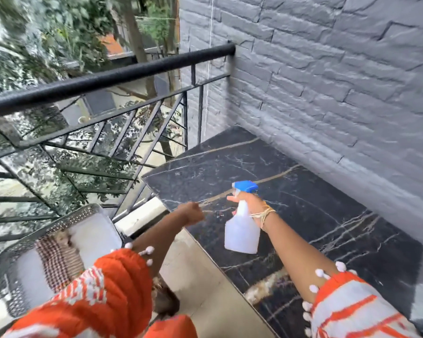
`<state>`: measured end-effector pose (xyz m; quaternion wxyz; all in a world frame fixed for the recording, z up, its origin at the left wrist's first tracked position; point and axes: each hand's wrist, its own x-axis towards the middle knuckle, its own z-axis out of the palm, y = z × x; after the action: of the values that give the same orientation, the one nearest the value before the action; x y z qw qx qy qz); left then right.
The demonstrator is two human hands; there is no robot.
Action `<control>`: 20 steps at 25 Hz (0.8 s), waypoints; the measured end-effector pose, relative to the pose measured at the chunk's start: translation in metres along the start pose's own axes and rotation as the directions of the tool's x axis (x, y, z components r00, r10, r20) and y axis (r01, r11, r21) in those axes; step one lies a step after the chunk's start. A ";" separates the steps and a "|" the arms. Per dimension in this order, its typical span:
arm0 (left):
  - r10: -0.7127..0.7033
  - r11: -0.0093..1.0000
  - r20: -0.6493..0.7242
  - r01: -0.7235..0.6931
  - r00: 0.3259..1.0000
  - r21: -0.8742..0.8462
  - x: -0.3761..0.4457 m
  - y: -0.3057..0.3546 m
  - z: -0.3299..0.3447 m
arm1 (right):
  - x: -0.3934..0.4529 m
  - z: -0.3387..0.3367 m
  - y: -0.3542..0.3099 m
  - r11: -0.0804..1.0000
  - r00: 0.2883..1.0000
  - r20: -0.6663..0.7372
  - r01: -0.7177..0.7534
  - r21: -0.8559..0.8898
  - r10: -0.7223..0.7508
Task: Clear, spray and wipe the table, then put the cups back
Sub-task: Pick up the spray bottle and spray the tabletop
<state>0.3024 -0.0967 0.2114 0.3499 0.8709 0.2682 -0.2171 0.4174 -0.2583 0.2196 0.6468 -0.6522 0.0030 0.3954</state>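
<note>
One spray bottle (241,230), white and translucent with a blue trigger head, hangs in the air above the dark marble table (315,215), held by its neck in the right hand (250,203). That hand is wrapped round the neck, one finger stretched forward along the trigger; the bottle's body dangles below the hand, tilted a little, its nozzle aimed away from the person. A pale string bracelet (264,214) circles the wrist just behind the hand.

Just to the left of the bottle, the left hand (192,212) is curled into a loose fist over the table's near edge; whether it pinches anything I cannot tell, though a thin pale streak shows just beyond its knuckles. Both arms wear orange and white sleeves (352,303) with white bobbles.

Beyond the right hand the table runs to a grey brick wall (327,81). Left of the left hand stands a black railing (95,81), and nearer the person, below that arm, a metal mesh chair (17,264) with a white cushion and a checked cloth (59,259) on it.
</note>
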 end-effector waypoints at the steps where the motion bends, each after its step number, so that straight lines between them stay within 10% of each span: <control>1: -0.038 0.996 -0.059 0.043 0.998 0.081 0.006 -0.010 -0.002 | 0.009 -0.003 -0.004 1.000 1.000 0.005 0.003 0.006 -0.003; 13: -0.137 0.958 -0.341 0.212 0.930 0.194 0.101 -0.081 -0.022 | 0.121 0.060 -0.019 0.918 0.999 0.040 0.008 -0.396 0.009; 20: -0.113 0.945 -0.296 0.194 0.949 0.262 0.130 -0.093 -0.024 | 0.168 0.084 -0.018 0.944 0.996 -0.088 -0.056 -0.324 0.029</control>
<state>0.3485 0.0184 0.1073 0.1606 0.9104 0.3476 -0.1567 0.4994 -0.0990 0.1601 0.5207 -0.7657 -0.0219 0.3770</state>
